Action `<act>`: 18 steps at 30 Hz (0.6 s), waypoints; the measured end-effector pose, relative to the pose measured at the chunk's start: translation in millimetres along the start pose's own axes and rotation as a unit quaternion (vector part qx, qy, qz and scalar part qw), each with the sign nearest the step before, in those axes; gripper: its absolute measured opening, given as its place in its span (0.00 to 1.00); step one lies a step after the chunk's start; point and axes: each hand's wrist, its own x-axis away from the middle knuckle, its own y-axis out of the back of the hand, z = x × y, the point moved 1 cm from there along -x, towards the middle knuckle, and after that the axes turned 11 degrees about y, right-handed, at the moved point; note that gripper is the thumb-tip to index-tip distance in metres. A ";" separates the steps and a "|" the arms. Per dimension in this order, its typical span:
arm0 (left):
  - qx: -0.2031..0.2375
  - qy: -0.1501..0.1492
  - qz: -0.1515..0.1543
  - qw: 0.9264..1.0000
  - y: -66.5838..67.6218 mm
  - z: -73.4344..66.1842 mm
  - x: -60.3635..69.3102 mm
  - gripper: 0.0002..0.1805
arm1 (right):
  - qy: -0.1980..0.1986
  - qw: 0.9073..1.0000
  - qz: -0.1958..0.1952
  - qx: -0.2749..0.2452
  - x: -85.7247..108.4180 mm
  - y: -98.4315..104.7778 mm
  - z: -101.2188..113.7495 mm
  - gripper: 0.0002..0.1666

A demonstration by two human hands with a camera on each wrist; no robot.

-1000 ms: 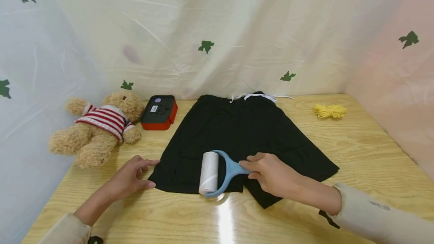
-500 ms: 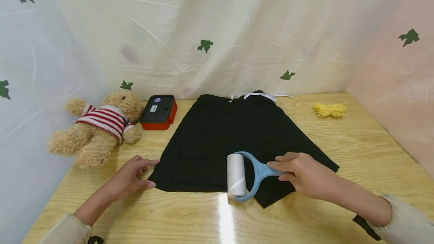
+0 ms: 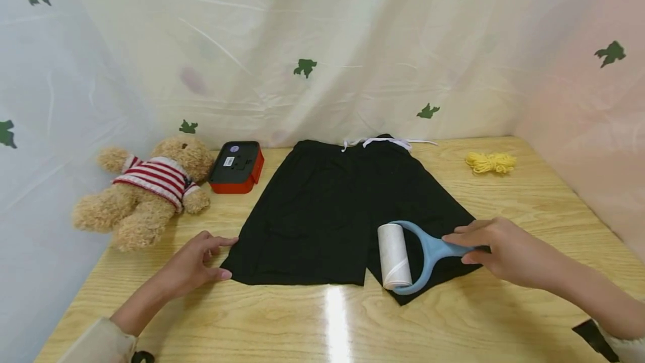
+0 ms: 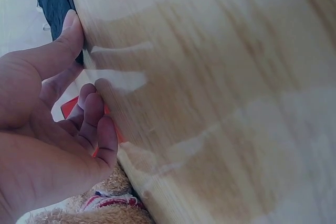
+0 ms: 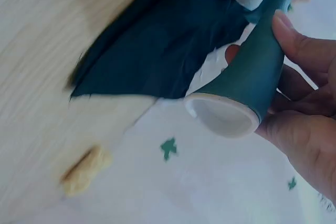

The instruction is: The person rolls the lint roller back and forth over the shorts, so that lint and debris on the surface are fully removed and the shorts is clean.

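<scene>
Black shorts (image 3: 322,212) lie spread on the table, waistband with white drawstring at the back. My right hand (image 3: 509,251) grips the blue handle of a lint roller (image 3: 435,251); its white roll (image 3: 395,255) lies on the lower part of the right leg. In the right wrist view, fingers and thumb wrap the handle (image 5: 252,66). At the hem corner of the left leg, my left hand (image 3: 194,265) touches the cloth's edge with thumb and index finger spread apart. The left wrist view shows that thumb against the dark cloth (image 4: 55,3), the other fingers loosely bent.
A teddy bear (image 3: 153,184) in a striped sweater lies at the left of the wooden table (image 3: 262,324). Beside it is a black and red box (image 3: 235,167). A yellow yarn bundle (image 3: 490,163) lies at the back right. A patterned curtain (image 3: 353,71) hangs behind.
My right hand has moved the roller rightward, from the left leg across to the right leg, whose lower edge has shifted slightly. My left hand has stayed in place.
</scene>
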 end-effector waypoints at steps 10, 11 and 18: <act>0.001 0.001 0.002 1.000 0.6 1.3 -0.3 0.34 | -0.033 0.997 -0.002 0.066 31.3 18.5 -28.6 0.27; 0.001 0.001 0.002 1.000 0.4 1.5 -0.3 0.34 | -0.040 0.997 0.000 0.071 34.6 20.2 -31.5 0.27; 0.002 0.003 0.010 1.000 0.6 1.1 -0.6 0.34 | -0.120 0.989 0.030 0.076 56.7 37.7 -51.9 0.25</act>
